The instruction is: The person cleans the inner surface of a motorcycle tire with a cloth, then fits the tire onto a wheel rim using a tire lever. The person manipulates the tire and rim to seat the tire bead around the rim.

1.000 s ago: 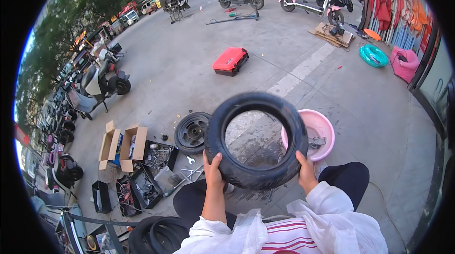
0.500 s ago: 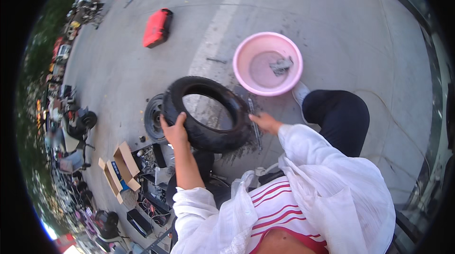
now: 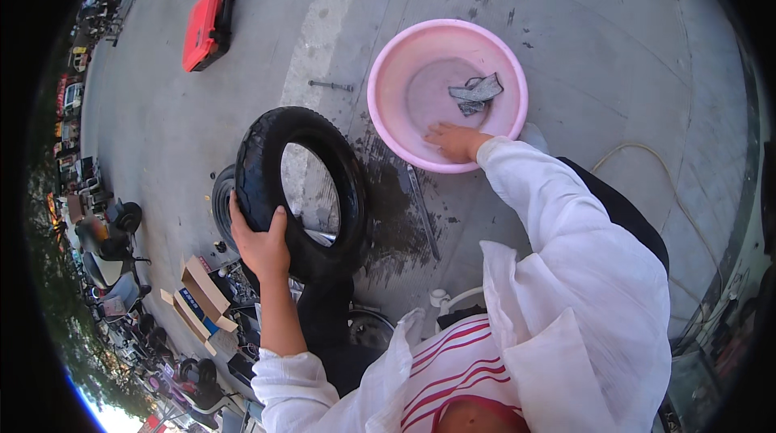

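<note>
Left hand: our left hand (image 3: 261,243) is closed around the near left side of the tyre, thumb set apart on the sidewall, fingers over the tread and partly hidden.
Black tyre (image 3: 260,166): left of centre, tilted, its open middle turned toward the right; its near edge is just by our dark trousers (image 3: 327,336). We cannot tell whether it also bears on the ground.
Right hand: our right hand (image 3: 455,143) reaches over the near rim of the basin, palm down, fingers loosely spread; we see nothing in its grasp. Contact with the basin floor cannot be told.
Pink basin (image 3: 392,109): round, on the concrete (image 3: 582,69), to the right of the tyre and farther off.
Grey cloth (image 3: 477,91): crumpled, inside the basin on its right side, just beyond our right hand.
Wheel (image 3: 222,198): dark, left of the tyre and partly covered by it.
Long metal bar (image 3: 423,215): on the concrete between tyre and basin, its far end close to the basin's near rim.
Damp patch (image 3: 388,190): dark, between tyre and bar.
Short metal rod (image 3: 331,86): beyond the tyre, left of the basin.
Red case (image 3: 207,27): far left, well apart from both hands.
Cardboard box (image 3: 202,287): near left, flaps open.
</note>
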The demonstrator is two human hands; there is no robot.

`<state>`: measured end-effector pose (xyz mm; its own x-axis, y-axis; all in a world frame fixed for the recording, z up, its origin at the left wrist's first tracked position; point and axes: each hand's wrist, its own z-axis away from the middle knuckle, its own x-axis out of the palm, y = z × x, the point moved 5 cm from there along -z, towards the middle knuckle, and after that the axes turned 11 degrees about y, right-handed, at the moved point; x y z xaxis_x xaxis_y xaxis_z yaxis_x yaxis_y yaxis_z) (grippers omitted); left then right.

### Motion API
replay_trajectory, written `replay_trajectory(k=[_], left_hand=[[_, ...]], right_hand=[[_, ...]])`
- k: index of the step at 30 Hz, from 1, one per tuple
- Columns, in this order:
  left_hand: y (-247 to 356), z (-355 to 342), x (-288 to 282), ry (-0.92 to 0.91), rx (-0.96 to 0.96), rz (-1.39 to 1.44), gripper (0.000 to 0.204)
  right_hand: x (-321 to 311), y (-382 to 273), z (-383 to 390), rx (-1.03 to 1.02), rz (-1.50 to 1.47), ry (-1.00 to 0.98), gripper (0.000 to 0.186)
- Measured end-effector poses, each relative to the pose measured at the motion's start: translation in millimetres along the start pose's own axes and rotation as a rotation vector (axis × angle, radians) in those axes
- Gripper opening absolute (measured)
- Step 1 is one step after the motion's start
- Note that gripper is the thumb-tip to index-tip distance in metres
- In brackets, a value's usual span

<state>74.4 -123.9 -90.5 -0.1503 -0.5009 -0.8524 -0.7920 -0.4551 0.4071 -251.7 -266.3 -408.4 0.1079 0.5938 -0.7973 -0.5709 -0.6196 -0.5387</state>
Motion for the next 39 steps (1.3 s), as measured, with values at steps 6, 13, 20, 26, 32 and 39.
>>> replay_trajectory(k=[6,13,20,26,32,39], left_hand=[[-4,-7,5,-0.018,-0.039,0.023,0.085],[12,-1,5,-0.012,-0.004,-0.038,0.084],[6,9,-4,0.028,-0.010,-0.060,0.085],[24,40,-12,0.114,-0.045,-0.122,0.088],[24,79,-21,0.201,0.008,-0.043,0.090],[33,110,-35,0.270,-0.016,-0.112,0.094]], right_hand=[[-16,73,-24,0.612,0.353,0.598,0.058],[-13,49,-36,0.260,0.248,0.418,0.060],[-47,-33,0,0.027,-0.068,0.019,0.061],[-42,-35,45,0.057,0.200,0.071,0.049],[-106,54,70,0.387,0.479,0.138,0.035],[-226,-47,73,0.246,-0.009,0.264,0.061]])
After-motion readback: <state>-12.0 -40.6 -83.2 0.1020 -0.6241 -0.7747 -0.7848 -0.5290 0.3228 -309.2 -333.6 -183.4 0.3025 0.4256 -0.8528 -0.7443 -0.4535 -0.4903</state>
